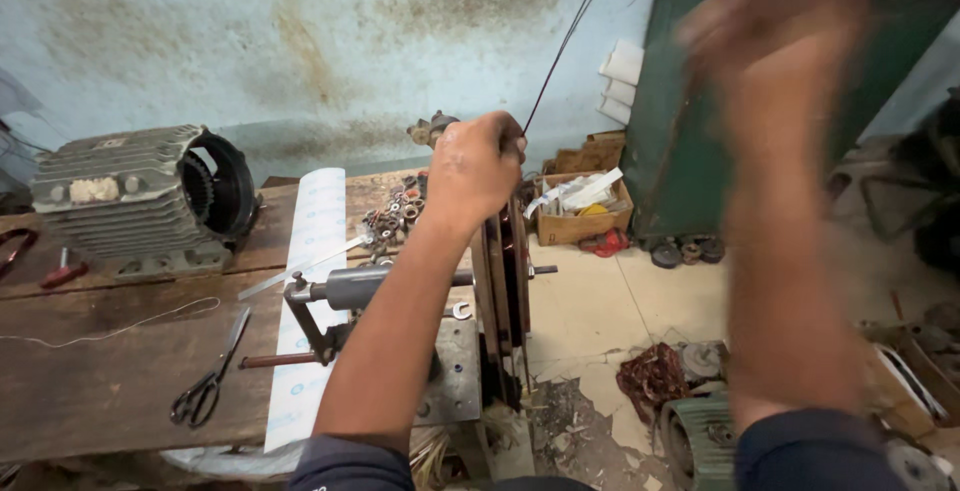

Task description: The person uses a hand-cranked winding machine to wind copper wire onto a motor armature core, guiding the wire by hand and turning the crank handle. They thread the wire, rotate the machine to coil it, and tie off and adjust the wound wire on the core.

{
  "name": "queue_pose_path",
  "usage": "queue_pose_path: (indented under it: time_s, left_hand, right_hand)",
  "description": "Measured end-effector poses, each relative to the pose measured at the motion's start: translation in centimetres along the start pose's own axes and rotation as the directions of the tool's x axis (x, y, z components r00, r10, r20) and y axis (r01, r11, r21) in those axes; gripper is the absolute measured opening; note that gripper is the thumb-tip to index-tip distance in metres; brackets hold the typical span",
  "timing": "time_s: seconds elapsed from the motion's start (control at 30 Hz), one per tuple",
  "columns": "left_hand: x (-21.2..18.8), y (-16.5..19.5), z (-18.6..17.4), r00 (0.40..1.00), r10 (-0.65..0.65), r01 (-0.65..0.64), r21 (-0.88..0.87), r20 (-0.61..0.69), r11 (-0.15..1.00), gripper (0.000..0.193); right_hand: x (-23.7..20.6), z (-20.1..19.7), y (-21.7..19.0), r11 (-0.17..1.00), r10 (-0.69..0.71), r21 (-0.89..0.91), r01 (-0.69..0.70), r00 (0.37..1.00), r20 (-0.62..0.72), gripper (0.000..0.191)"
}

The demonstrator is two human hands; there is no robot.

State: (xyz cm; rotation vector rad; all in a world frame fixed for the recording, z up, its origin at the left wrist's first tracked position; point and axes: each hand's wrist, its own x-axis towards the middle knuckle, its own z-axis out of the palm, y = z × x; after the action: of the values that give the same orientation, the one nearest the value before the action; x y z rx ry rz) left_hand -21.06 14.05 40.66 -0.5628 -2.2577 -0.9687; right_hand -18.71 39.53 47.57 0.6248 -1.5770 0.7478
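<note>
Left hand (478, 166) fisted on top of the winder (500, 281), grip clamped on the wire (570, 41), which runs from the fist up and right out of frame. Winder sits at the right edge of the worktop (90, 381): wooden formers on a shaft, copper coil between them. Right hand (770, 46) raised right of the winder, motion-blurred, can't tell if its grip is apart or together, nothing visibly in it. Left of the winder: white sheet (310, 281) across the worktop, scissors (210, 381) beyond it, finned motor housing (140, 201) at the far left. Pile of washers (392, 216) just behind the winder. On the floor to the winder's right: cardboard box (580, 213) and scrap copper (652, 379).
</note>
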Motion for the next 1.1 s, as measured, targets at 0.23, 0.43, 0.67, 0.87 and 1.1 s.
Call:
queue_pose_path:
  time_s: [0.23,0.43,0.67,0.87,1.1]
  left_hand:
    - [0.6,-0.8,0.0,1.0,0.009,-0.01,0.019,0.002,1.0,0.013]
    - [1.0,-1.6,0.6,1.0,-0.029,0.029,0.037,0.007,0.999,0.014]
    - [3.3,-3.6,2.1,0.998,0.01,0.001,0.175,-0.067,0.985,0.014]
    - [4.0,-4.1,2.4,0.999,-0.047,0.045,0.199,0.005,0.979,0.016]
    - [4.4,-4.2,2.4,1.0,0.005,-0.004,0.207,-0.009,0.978,0.018]
  right_hand:
    - [-9.2,11.8,2.7,0.609,0.372,0.407,-0.681,0.698,0.612,0.021]
    - [-8.5,13.2,3.7,0.624,0.323,0.48,-0.617,0.763,0.56,0.008]
    - [-10.6,17.2,3.9,0.467,0.543,0.537,-0.702,0.708,0.453,0.015]
    - [-13.5,20.7,0.7,0.74,0.599,0.416,-0.528,0.799,-0.052,0.011]
    - [-13.5,21.3,0.5,0.562,0.718,0.565,-0.604,0.695,0.029,0.015]
